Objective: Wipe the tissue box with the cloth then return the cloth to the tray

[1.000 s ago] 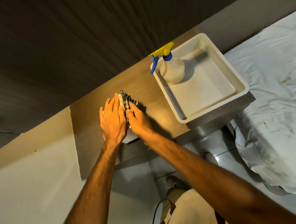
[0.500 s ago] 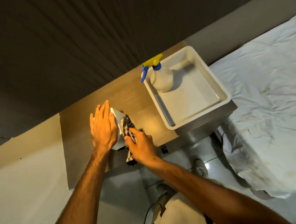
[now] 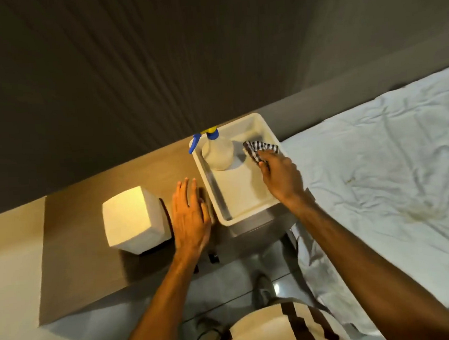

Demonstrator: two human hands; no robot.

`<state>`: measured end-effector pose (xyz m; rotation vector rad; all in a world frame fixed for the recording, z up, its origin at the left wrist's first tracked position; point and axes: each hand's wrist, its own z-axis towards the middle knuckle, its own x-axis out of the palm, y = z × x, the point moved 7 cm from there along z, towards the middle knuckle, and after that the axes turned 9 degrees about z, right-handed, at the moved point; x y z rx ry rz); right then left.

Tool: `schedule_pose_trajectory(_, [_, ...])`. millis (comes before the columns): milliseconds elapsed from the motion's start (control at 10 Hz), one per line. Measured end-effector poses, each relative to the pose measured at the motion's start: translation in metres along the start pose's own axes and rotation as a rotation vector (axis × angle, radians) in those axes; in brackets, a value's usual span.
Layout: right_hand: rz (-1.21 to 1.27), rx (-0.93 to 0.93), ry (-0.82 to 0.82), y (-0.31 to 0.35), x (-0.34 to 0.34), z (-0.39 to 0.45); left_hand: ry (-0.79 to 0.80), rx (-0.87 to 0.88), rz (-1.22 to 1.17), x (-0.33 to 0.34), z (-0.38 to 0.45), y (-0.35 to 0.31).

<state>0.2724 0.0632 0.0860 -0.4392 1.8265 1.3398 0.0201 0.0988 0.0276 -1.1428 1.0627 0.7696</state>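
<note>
Cloth: checked, in the tray's far right corner, pinched by the right hand.
Left hand: flat, fingers together, between tissue box and tray.
Tissue box: white, near the table's front edge.
Spray bottle: upright in the tray.

Probably a bedroom: rumpled white bed sheet beside wooden bedside table.

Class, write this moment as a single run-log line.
right hand: holding cloth over tray | left hand: open, empty, beside tissue box | spray bottle: upright in tray
</note>
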Motion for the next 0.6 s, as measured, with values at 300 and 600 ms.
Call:
schedule_pose_trajectory(300, [-0.167, 0.043, 0.097, -0.032, 0.035, 0.012, 0.180, -0.074, 0.273, 0.084, -0.009, 0.018])
schedule_pose_trajectory(600, [-0.002, 0.016, 0.110, -0.031, 0.020, -0.008, 0.156, -0.070, 0.251, 0.076, -0.006, 0.017])
